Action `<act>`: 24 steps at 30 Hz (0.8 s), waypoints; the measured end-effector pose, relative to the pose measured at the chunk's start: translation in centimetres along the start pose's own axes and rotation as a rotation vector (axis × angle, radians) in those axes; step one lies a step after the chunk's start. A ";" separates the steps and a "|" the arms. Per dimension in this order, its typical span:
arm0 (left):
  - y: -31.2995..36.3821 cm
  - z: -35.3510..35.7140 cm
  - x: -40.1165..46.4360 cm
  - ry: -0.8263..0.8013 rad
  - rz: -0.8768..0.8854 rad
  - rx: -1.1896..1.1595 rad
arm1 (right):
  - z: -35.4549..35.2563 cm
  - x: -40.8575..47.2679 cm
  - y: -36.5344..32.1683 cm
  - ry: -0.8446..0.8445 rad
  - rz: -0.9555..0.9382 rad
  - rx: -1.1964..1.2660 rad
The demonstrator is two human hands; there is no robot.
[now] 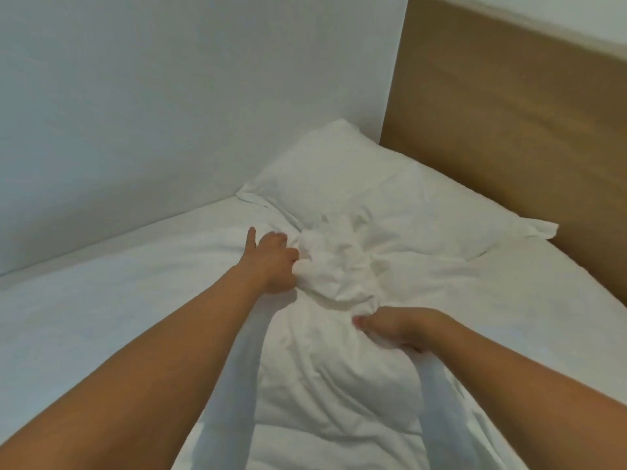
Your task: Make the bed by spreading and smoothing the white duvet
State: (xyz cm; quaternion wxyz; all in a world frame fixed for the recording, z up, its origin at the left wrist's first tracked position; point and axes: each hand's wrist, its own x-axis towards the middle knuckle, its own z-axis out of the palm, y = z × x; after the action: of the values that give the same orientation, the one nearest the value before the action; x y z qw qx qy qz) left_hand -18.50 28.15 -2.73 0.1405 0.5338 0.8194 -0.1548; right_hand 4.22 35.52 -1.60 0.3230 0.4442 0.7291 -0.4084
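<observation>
Both hands clutch a bunched-up white duvet [336,276] on the bed [84,300]: left hand [274,262] at its left edge, right hand [390,325] nearer. A white pillow [356,178] lies beyond, against the wooden headboard [509,113].

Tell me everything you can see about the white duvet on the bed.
The white duvet is soft, wrinkled fabric, bunched into a crumpled mound in front of the pillow, not spread flat. It runs down the bed toward the camera. The left hand grips the mound's left side; the right hand grips its near edge.
</observation>
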 end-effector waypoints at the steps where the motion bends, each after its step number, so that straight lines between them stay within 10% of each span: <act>1: 0.6 1.1 0.9 -0.055 0.000 -0.061 | 1.2 0.9 0.8 0.030 0.011 -0.031; 10: 4.8 4.5 7.1 -0.120 -0.039 -0.153 | 5.1 3.8 5.2 0.295 -0.237 0.141; 16: 6.5 3.3 6.1 -0.245 0.118 -0.281 | 4.0 3.5 8.1 -0.340 -0.100 0.578; 18: 6.4 0.2 5.9 -0.083 0.133 -0.366 | 4.2 3.8 7.8 -0.416 -0.098 0.503; 22: 4.4 -5.6 6.1 0.792 0.083 -0.264 | 1.7 4.8 7.0 -0.103 -0.224 0.720; 24: 3.8 -6.3 6.6 0.630 0.131 -0.052 | 0.7 4.8 6.7 -0.156 -0.264 0.766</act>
State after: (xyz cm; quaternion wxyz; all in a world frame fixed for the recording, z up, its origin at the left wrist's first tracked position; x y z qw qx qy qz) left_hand -18.02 37.59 -0.02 -0.0966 0.6031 0.7903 0.0485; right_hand 8.56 38.54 -7.97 0.1335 0.4028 0.5485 -0.7204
